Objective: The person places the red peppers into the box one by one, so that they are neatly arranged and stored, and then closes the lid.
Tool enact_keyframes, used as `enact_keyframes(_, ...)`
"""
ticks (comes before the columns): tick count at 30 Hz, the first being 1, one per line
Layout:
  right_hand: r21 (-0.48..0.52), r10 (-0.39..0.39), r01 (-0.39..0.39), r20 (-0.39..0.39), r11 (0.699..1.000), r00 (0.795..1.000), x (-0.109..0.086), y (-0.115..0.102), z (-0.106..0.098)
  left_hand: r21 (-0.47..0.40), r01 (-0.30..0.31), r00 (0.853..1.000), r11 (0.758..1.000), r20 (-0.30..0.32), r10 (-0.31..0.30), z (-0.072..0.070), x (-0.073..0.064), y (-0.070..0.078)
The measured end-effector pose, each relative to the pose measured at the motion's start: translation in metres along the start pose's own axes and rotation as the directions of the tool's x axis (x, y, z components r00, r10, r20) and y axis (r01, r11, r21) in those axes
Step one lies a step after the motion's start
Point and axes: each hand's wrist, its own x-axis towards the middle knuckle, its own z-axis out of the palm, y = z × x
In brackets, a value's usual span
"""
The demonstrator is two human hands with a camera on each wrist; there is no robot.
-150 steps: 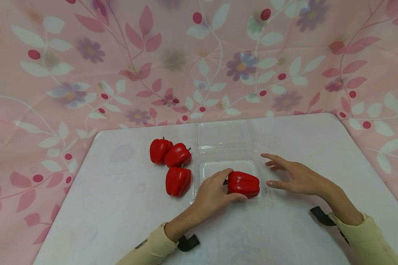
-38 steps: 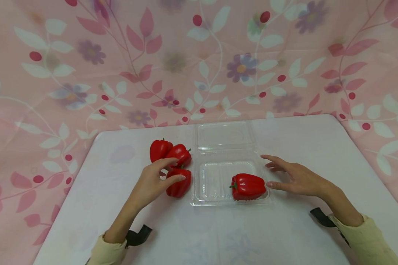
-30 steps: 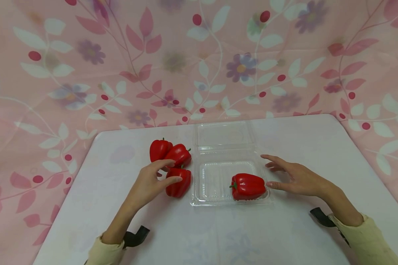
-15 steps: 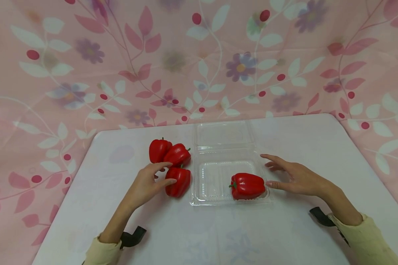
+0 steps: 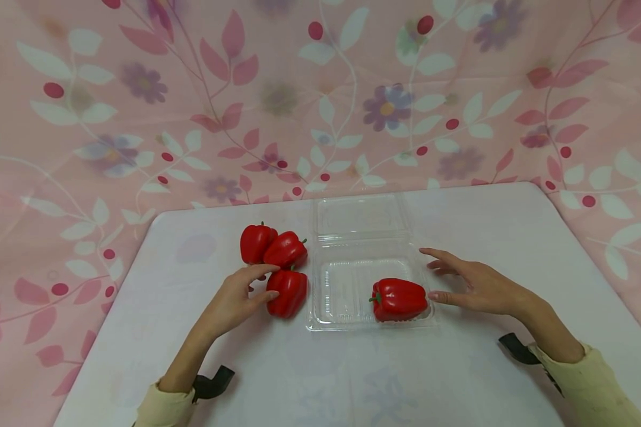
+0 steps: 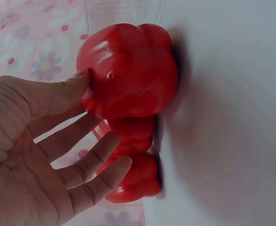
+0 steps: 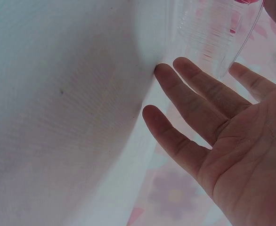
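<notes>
In the head view a red bell pepper [image 5: 399,300] lies on its side in the right part of a clear plastic clamshell container [image 5: 347,326], its green stem facing left. My left hand [image 5: 235,299] is at the left side of the nearest of three other peppers, a red bell pepper [image 5: 287,293]. In the left wrist view its thumb tip overlaps the edge of that pepper [image 6: 128,70], and the other fingers are spread loosely. Beside the container's right edge my right hand [image 5: 478,287] holds nothing, its fingers spread and thumb tip close to the rim.
Two more red bell peppers, one at the back left [image 5: 256,243] and one against it [image 5: 286,249], lie behind the nearest one. The container's lid [image 5: 360,216] lies folded back. A floral cloth [image 5: 320,107] hangs behind the white table [image 5: 459,379].
My left hand has let go of the pepper in the container and moved left to the nearest loose pepper, lately drawing slightly back leftward. My right hand has stayed in place.
</notes>
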Motion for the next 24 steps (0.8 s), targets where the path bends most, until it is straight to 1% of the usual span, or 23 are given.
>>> enact_keyframes(10, 0.000, -0.001, 0.001, -0.003, 1.000, 1.000, 0.0000, 0.0008, 0.0001, -0.019, -0.047, 0.999, 0.999, 0.000, 0.047, 0.0017, -0.0001, -0.0042)
enact_keyframes(19, 0.001, 0.003, -0.003, 0.000, 1.000, 1.000, -0.0003, 0.0000, 0.0001, -0.024, -0.049, 0.999, 0.999, -0.007, 0.049, 0.0026, -0.0007, -0.0049)
enact_keyframes(24, 0.001, 0.000, 0.000, 0.001, 1.000, 1.000, -0.0004, -0.0005, 0.0005, -0.015, -0.036, 0.999, 0.999, -0.020, 0.036, 0.0028, -0.0008, -0.0047)
